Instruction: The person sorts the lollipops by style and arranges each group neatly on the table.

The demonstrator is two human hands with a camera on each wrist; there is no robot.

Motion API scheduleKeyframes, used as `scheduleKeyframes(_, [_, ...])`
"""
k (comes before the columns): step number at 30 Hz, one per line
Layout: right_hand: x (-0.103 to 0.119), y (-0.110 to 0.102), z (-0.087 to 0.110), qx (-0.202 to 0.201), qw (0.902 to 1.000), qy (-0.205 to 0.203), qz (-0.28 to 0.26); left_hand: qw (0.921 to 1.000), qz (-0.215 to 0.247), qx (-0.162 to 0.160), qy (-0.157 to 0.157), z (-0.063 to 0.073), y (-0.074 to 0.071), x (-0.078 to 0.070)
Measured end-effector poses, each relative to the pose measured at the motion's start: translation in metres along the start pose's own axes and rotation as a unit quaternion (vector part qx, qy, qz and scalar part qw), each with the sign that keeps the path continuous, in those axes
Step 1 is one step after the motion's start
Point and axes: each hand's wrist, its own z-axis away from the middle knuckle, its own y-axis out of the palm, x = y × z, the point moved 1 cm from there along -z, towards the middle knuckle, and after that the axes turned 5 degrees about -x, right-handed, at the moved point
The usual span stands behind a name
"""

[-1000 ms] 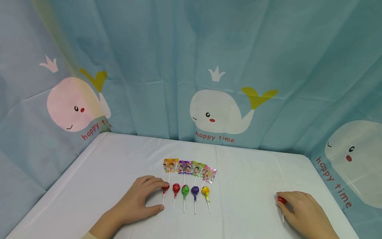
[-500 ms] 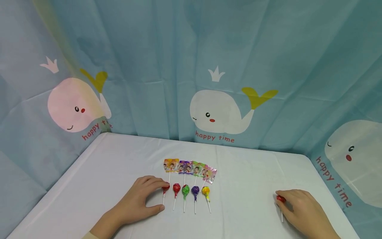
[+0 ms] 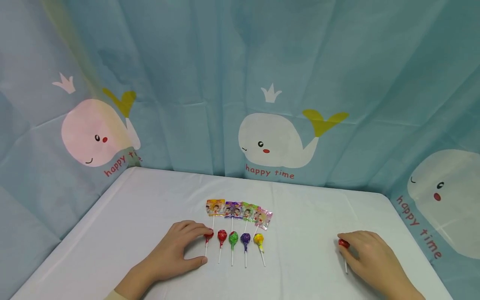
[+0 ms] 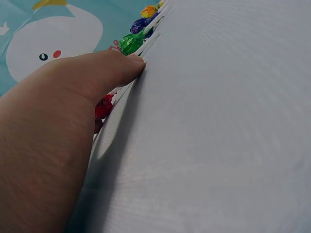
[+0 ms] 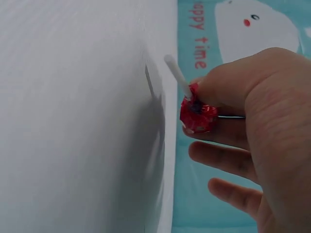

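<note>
My right hand [image 3: 369, 256] pinches a red-wrapped lollipop [image 5: 198, 114] between thumb and index finger at the right side of the table. Its white stick points toward the near edge. In the right wrist view the other fingers are spread apart, beside the tablecloth. At the left end of a lollipop row, my left hand [image 3: 172, 252] rests its fingertips on the head of another red lollipop [image 3: 208, 236]. The left thumb stands apart, near that lollipop's stick. Beside it lie a second red lollipop [image 3: 222, 236], a green one [image 3: 233, 238], a purple one [image 3: 245, 238] and a yellow one [image 3: 258, 239].
Behind the row lie several flat-wrapped lollipops, in orange [image 3: 215, 207], purple [image 3: 233, 209], green [image 3: 249, 211] and pink [image 3: 263, 218] wrappers, partly overlapping. A white cloth [image 3: 300, 216] covers the table. Blue whale-print curtains [image 3: 210, 83] rise along its back and sides.
My right hand has moved left and slightly toward the back with the red lollipop in its pinch. The left hand and the row stay in place.
</note>
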Motion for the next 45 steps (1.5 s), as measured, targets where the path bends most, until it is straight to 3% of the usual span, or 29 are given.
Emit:
scheduleKeyframes(8, [0.008, 0.004, -0.012, -0.02, 0.9991, -0.035, -0.013, 1.0, 0.002, -0.002, 0.004, -0.001, 0.001, 0.002])
scheduleKeyframes(18, [0.022, 0.009, -0.028, -0.038, 0.9974, -0.032, -0.053, 0.9999, 0.005, -0.01, 0.013, 0.0, 0.001, 0.003])
scheduleKeyframes(29, [0.033, 0.013, -0.04, -0.029, 0.9969, -0.035, -0.065, 0.9999, 0.002, -0.007, 0.009, -0.002, 0.0, 0.002])
scheduleKeyframes(45, [0.054, 0.026, -0.061, -0.035, 0.9926, -0.071, -0.092, 1.0, 0.003, -0.002, 0.004, -0.001, 0.0, 0.002])
